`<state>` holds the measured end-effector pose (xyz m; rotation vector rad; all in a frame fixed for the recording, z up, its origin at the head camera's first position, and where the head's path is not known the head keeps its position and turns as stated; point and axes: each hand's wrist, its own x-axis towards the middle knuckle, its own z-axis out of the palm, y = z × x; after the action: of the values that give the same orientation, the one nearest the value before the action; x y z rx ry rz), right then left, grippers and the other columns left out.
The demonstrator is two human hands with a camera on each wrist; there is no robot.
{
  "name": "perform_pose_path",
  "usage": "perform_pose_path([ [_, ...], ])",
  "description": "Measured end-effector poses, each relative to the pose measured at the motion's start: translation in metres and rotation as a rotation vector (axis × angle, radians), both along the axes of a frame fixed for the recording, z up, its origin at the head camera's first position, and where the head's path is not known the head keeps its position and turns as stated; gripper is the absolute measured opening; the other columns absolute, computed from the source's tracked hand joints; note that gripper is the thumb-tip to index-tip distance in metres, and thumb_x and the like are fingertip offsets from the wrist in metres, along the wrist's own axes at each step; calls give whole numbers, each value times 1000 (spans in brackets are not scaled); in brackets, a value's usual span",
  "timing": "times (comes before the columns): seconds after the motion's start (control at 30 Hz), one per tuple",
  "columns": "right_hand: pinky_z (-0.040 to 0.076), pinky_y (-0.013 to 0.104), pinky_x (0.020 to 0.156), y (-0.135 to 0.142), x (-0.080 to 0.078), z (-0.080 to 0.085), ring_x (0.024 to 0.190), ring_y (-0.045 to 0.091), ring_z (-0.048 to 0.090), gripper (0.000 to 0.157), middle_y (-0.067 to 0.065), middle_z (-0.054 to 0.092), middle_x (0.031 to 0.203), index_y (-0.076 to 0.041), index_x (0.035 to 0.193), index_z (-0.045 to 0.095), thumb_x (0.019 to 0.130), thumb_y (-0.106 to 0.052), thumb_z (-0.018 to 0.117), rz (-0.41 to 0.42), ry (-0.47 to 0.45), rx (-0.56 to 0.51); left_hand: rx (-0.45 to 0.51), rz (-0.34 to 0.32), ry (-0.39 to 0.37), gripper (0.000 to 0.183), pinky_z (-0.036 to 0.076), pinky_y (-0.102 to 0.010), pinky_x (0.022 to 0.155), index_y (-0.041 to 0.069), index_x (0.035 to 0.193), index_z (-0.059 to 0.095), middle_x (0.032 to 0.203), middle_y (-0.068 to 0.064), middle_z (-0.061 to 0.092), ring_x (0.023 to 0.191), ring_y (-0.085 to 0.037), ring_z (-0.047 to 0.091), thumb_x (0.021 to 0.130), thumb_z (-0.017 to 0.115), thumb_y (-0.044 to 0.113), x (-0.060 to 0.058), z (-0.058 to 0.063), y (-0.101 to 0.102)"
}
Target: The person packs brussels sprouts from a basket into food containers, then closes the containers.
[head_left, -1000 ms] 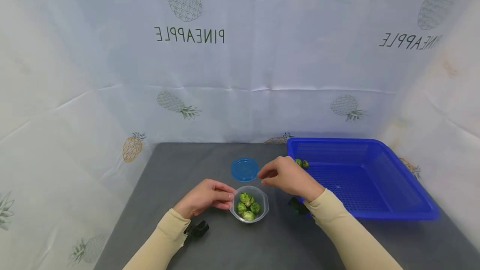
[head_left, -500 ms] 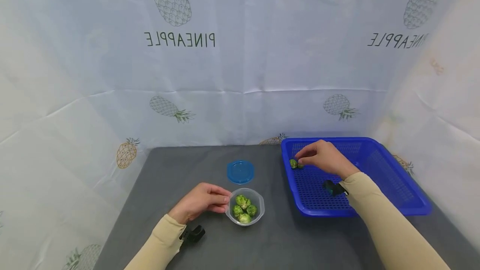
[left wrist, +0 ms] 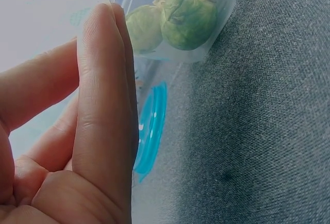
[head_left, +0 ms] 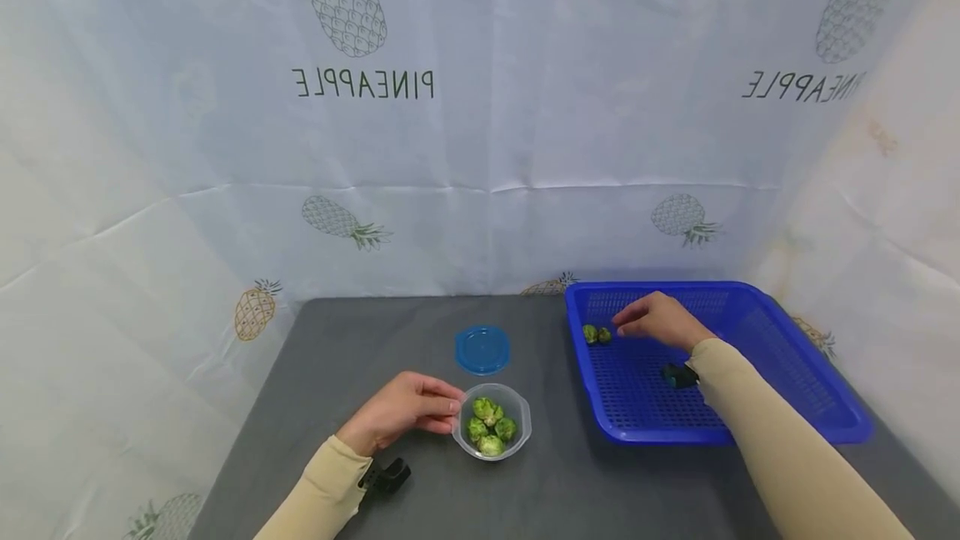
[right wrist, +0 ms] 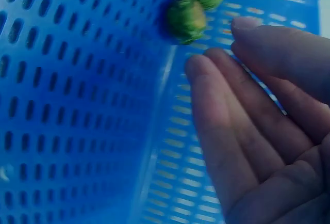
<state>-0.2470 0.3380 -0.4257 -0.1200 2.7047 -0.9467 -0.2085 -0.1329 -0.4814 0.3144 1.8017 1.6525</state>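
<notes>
A small clear plastic container [head_left: 517, 442] stands on the grey table, with several Brussels sprouts [head_left: 491, 446] inside. At its left edge, my left hand [head_left: 401, 411] pinches the rim between thumb and fingers; the left wrist view shows the fingertips at the container wall [left wrist: 198, 54]. My right hand [head_left: 663, 322] is inside the blue basket [head_left: 652, 435], fingers fairly straight and nothing between them. Just left of those fingertips lie two Brussels sprouts [head_left: 597, 335] in the basket's back left corner. In the right wrist view, a gap separates the fingertips from the nearer sprout [right wrist: 186, 21].
Behind the container lies a round blue lid [head_left: 482, 349] on the table [head_left: 360, 340]. A white cloth [head_left: 487, 123] printed with pineapples hangs at the back and sides. Each wrist carries a dark strapped device [head_left: 387, 475].
My right hand has gone from beside the container rightward into the basket, then drawn slightly right of the two sprouts. The left hand stays at the container's rim.
</notes>
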Motion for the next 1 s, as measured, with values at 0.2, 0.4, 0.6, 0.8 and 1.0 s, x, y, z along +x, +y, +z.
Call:
perform_pose_path([
  [0.2, 64, 56, 101, 3, -5, -11, 120, 38, 74, 33, 19, 77, 131, -3, 129, 78, 102, -20, 76, 1, -30, -28, -5, 3, -2, 38, 70, -30, 84, -9, 133, 71, 109, -9, 80, 89, -13, 78, 103, 75, 13, 2, -4, 0],
  [0.4, 63, 57, 102, 2, -11, -13, 117, 36, 75, 32, 18, 78, 129, -5, 128, 79, 100, -21, 78, -10, -60, -21, 5, 3, -4, 38, 70, -31, 85, -9, 133, 71, 111, -11, 80, 90, -12, 78, 103, 75, 13, 0, -2, -1],
  [0.6, 64, 56, 101, 2, -14, -16, 115, 35, 76, 34, 18, 78, 128, -3, 128, 79, 99, -21, 80, -33, -83, -30, 1, 5, 1, 38, 70, -30, 85, -9, 133, 71, 112, -13, 80, 90, -12, 78, 103, 75, 13, -1, -1, -1],
  [0.8, 66, 51, 98, -1, -17, -21, 111, 32, 79, 33, 18, 80, 123, -2, 126, 79, 98, -19, 81, -57, -83, -44, -3, 6, 8, 37, 70, -31, 85, -9, 132, 72, 113, -13, 80, 90, -13, 79, 103, 75, 13, -1, 2, -1],
  [1.0, 67, 51, 96, -8, -15, -16, 108, 33, 79, 34, 20, 80, 123, 0, 124, 80, 97, -21, 82, -53, -49, -26, -3, 9, 7, 37, 70, -31, 85, -9, 132, 72, 111, -13, 81, 89, -13, 79, 102, 76, 12, -1, 3, -1],
])
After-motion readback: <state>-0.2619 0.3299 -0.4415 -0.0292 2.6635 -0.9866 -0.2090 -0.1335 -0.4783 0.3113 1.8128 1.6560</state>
